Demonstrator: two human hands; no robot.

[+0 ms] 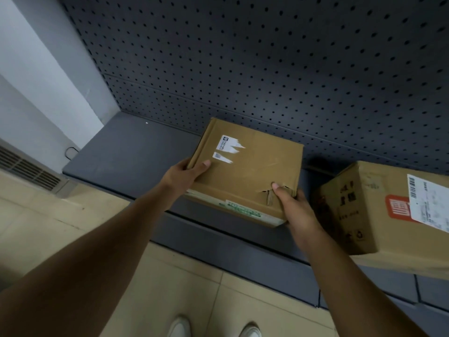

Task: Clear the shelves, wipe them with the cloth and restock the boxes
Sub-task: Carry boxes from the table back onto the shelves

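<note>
A flat cardboard box [245, 171] is held at the centre of the frame, over the dark grey shelf [126, 152]. The left hand [184, 175] is closed on the box's near-left corner, with the thumb [204, 164] laid on the top face and the fingers hidden beneath. The right hand [291, 205] is closed on the near-right corner in the same way, its thumb [277, 187] pressed beside a tear [264, 190] in the cardboard. The box's near edge projects past the shelf front. It cannot be told whether the far edge bears on the shelf.

A second box [359, 210], taller and labelled, is noted on the same shelf at the right of the frame, just beside the held box but apart from it. The left part of the shelf is bare, and a perforated pegboard panel [243, 57] is seen behind it. No cloth is seen.

Step in hand: one box is being handled at the shelf. Whether it is being removed or restocked cannot be settled from this view; the missing cloth and the bare shelf area leave both readings open.

Next move, as judged: the box is to be kept level and supported from below. The torn corner should be spared thumb pressure, and the second box should be given clearance.
</note>
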